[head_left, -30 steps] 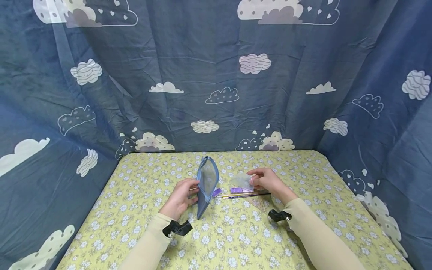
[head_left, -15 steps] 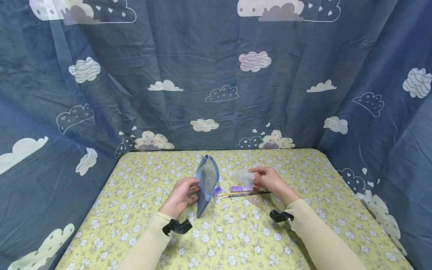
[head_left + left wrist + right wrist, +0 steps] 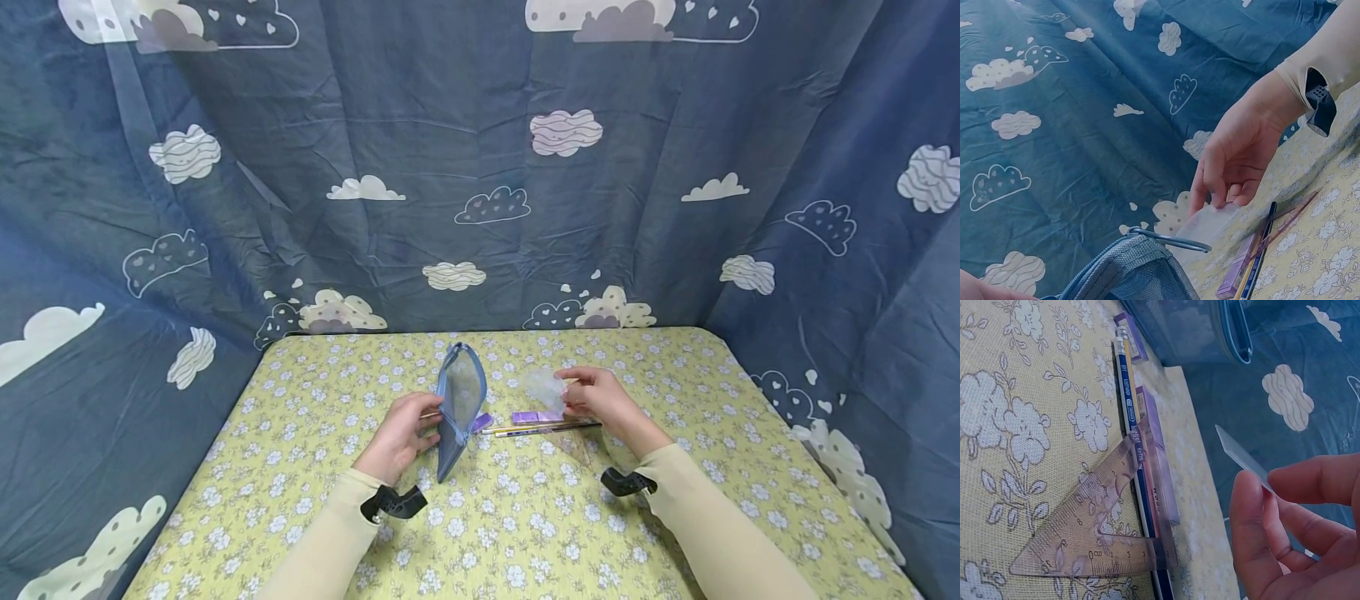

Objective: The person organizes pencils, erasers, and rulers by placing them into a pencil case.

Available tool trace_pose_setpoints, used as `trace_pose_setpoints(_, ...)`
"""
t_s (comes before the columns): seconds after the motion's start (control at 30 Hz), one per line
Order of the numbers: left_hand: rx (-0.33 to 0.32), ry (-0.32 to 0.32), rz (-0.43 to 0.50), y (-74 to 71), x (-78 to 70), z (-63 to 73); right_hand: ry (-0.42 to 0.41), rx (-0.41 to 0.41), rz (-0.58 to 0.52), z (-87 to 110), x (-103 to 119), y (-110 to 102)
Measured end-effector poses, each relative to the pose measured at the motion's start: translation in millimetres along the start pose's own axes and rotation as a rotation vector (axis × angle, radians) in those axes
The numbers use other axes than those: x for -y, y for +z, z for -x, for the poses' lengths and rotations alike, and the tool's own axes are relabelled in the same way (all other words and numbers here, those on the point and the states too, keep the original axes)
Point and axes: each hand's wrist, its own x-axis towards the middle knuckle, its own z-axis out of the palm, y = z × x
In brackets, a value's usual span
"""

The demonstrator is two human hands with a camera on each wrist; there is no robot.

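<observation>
Your hands are well apart: your left hand point(image 3: 403, 433) is gripping a blue mesh zip pouch point(image 3: 461, 396) by one side, mouth gaping, and your right hand point(image 3: 603, 407) has a thin frosted plastic sheet point(image 3: 543, 387) pinched in the air, right of the pouch. Down on your yellow floral-covered worktop point(image 3: 480, 533) you've got two purple rectangular blocks point(image 3: 1157, 453) end to end, a yellow pencil point(image 3: 1247, 280) and a dark blue pencil point(image 3: 1127, 394) alongside, plus a clear pinkish plastic set square point(image 3: 1072, 547) overlapping the blue one
</observation>
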Motion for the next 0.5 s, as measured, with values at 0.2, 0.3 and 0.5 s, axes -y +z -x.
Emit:
trace_pose_setpoints(0.2, -0.009, 0.001, 0.008, -0.6, -0.3, -0.3, 0.006, -0.01, -0.002, 0.3, -1.5, 1.2)
trace_pose_setpoints(0.3, -0.007, 0.0, 0.006, -0.5, -0.5, 0.0, 0.006, -0.005, -0.009, 1.2, -1.1, 1.7)
trace_pose_setpoints(0.5, 0.001, -0.005, 0.019, -0.9, 0.0, 0.7, -0.011, 0.0, -0.021, 4.8, 4.0, 2.6)
